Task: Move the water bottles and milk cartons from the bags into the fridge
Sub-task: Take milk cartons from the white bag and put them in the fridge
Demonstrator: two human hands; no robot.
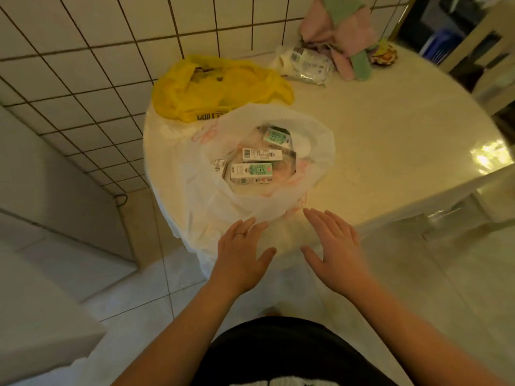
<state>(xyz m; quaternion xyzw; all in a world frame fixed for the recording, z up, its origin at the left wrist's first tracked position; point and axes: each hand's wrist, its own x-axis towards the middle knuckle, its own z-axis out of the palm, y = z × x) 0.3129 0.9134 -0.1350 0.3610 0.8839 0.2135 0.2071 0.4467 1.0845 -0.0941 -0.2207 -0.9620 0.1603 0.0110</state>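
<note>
The near bag (pixel 195 196) was white and half transparent, with thin pink-red marks printed on its sides. Inside it, the milk cartons (pixel 252 173) were white, each with a pale green panel and small dark print; one of them showed a black barcode. The far bag (pixel 223 87) was bright yellow, with dark letters at its near edge. The table (pixel 376 135) under them was a glossy cream. The wall (pixel 83 51) on the left had white square tiles with dark lines between them, like a grid. On the far side, the cloths (pixel 342 32) were pink and soft green, and the packet (pixel 309 62) beside them was white with purple print. The floor (pixel 139 288) was of pale tiles. The garment (pixel 278 352) at the near edge was black.
</note>
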